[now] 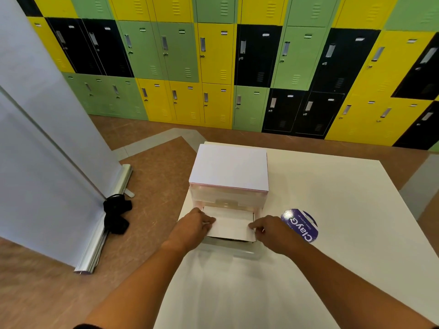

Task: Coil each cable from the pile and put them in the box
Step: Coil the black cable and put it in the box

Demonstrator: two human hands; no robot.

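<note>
Head view: a flat white cardboard box (231, 225) lies in the pulled-out drawer of a translucent plastic drawer unit (228, 186) with a matte white top. The unit stands near the left edge of a smooth white table (332, 245). The left hand (194, 225) pinches the box's left edge and the right hand (270, 230) its right edge, fingers curled. A round glossy purple packet (300, 224) lies just beside the right hand. The tabletop runs wide to the right and toward the viewer.
</note>
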